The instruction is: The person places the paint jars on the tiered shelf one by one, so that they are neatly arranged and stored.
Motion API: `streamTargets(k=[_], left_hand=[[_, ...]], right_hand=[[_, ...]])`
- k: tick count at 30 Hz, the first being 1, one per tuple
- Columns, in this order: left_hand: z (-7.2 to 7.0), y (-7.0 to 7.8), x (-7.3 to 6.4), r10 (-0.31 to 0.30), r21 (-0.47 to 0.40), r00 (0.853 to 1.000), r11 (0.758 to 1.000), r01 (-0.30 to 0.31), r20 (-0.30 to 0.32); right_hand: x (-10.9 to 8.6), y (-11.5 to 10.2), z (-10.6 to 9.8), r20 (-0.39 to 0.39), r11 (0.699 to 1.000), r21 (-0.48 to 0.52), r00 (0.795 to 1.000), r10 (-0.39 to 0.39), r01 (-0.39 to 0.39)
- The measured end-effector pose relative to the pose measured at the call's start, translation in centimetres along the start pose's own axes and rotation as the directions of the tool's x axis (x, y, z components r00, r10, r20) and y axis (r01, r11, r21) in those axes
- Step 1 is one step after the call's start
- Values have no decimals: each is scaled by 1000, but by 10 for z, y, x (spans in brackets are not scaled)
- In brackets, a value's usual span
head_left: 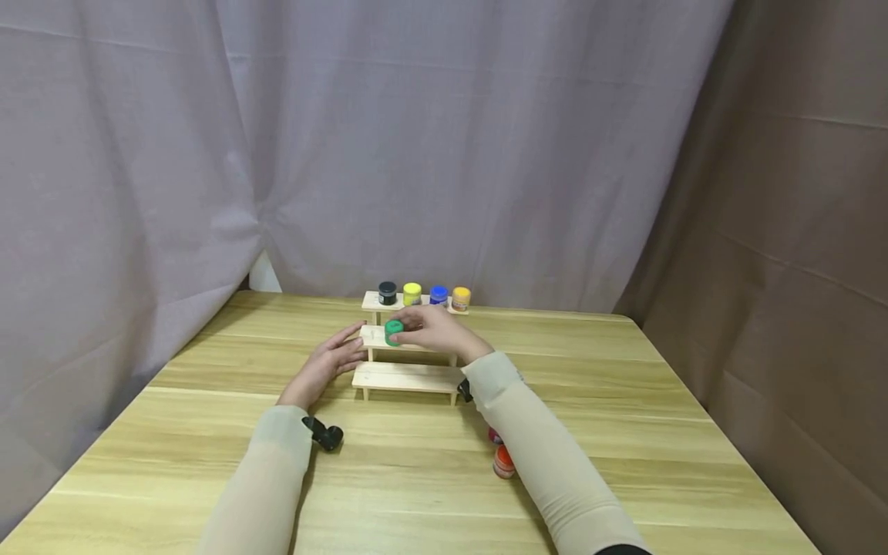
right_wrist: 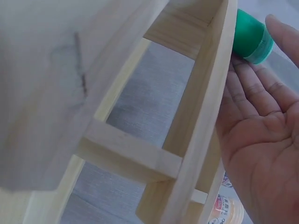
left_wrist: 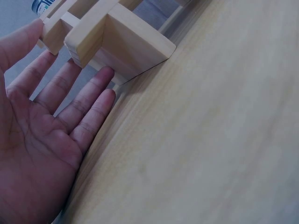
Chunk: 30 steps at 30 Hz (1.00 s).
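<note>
A three-tier wooden stand (head_left: 409,378) rises toward the back of the table. At the left part of its middle tier is a small green paint jar (head_left: 394,333). My right hand (head_left: 437,327) reaches over the stand from the right and holds this jar between thumb and fingers; the right wrist view has the green jar (right_wrist: 252,37) at the fingertips, beyond the tier's edge. My left hand (head_left: 326,364) is by the stand's left end, palm toward it. Its extended fingers (left_wrist: 93,84) lie right at the wooden ends in the left wrist view, holding nothing.
Black (head_left: 387,293), yellow (head_left: 412,294), blue (head_left: 438,295) and orange (head_left: 461,298) jars line the top tier. A red jar (head_left: 504,462) and a dark pink jar (head_left: 495,436) stand on the table (head_left: 388,486), partly behind my right sleeve. A grey curtain (head_left: 444,154) hangs behind.
</note>
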<state>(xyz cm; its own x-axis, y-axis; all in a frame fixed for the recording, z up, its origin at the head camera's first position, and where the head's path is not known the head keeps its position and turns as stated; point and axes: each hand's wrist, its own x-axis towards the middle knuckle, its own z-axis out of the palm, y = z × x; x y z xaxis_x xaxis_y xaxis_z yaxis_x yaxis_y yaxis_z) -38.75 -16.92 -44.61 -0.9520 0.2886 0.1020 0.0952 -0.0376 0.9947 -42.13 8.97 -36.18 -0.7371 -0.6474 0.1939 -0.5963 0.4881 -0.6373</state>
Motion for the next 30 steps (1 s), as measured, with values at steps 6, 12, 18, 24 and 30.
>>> streamTargets(k=[6, 12, 18, 24, 30], left_hand=[[0, 4, 1, 6, -8, 1000, 1000, -6, -11], [0, 2, 3, 5, -26, 1000, 1000, -5, -8], [0, -1, 4, 8, -25, 1000, 1000, -8, -14], [1, -1, 5, 13, -19, 1000, 1000, -13, -5], [2, -2, 5, 17, -17, 1000, 1000, -17, 4]], right_hand=[[-3, -3, -7, -12, 1000, 2, 1000, -10, 10], [-14, -7, -18, -31, 999, -40, 999, -25, 24], [-33, -11, -32, -118, 997, -63, 992, -54, 46], [-58, -4, -44, -160, 999, -44, 986, -37, 31], [-82, 7, -55, -164, 999, -32, 986, -5, 0]])
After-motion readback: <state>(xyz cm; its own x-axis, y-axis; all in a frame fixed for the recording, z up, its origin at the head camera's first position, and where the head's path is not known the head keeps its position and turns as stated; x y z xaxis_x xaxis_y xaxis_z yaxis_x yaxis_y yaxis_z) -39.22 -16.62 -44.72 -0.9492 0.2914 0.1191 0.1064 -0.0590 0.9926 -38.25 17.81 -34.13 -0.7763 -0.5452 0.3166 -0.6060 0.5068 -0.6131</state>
